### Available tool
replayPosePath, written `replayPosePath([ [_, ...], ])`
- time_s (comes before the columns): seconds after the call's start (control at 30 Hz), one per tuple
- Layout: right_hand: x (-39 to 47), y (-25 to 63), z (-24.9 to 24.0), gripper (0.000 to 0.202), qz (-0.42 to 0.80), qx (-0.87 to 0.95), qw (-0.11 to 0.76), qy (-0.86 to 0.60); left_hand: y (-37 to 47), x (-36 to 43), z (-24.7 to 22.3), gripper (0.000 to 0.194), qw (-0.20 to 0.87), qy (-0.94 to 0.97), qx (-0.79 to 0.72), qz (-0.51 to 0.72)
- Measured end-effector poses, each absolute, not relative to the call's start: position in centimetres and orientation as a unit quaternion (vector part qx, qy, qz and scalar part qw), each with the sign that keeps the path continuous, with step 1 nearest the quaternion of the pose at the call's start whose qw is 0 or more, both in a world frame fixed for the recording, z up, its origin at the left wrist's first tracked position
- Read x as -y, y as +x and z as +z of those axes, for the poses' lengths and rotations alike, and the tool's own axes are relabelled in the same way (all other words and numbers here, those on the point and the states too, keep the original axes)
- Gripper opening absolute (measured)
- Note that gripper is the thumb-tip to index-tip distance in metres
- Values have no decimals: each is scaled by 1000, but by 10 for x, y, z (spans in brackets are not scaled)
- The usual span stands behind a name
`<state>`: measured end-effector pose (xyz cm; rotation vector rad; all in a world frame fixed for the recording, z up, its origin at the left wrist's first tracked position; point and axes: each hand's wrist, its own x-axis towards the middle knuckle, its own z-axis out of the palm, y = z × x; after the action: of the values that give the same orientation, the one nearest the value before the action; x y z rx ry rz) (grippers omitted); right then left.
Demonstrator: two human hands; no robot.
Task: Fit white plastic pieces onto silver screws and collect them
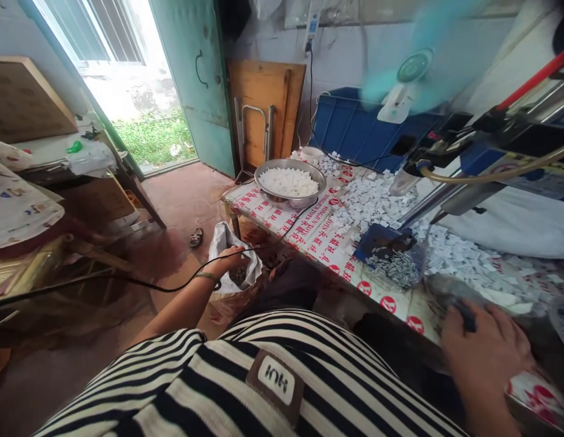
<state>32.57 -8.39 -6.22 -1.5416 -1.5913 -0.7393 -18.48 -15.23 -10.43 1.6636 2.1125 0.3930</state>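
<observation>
White and crumpled, a sack (220, 238) meets the half-curled left hand (226, 262), fingertips hidden, grip unclear; the sack stands below the counter's (304, 232) near-left corner, its contents (238, 277) dim. By the near edge, the blurred right hand (489, 340) curls loosely at an indistinct dark piece (466, 318), hold uncertain.

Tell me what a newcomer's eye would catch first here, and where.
Probably the metal bowl heaped with small white pieces, at the left end of the red-printed table. Next might come the blurred teal fan at upper right and the bright doorway at upper left. Below the bowl, the left hand is at the white sack's mouth.
</observation>
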Motion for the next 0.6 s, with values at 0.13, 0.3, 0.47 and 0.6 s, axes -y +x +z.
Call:
replayPosePath([
  [0.13,89,320,-59,43,-264,619,392,-627,-160,154,-95,24,298,611,-728,88],
  [0.3,102,311,-47,37,-233,628,357,-651,-83,156,-51,35,532,679,-489,128],
  [0.47,112,302,-36,32,-215,628,329,-672,-22,108,-3,26,422,743,-439,277],
  [0.6,113,303,-37,31,-207,615,329,-686,8,48,8,22,188,776,-532,282],
])
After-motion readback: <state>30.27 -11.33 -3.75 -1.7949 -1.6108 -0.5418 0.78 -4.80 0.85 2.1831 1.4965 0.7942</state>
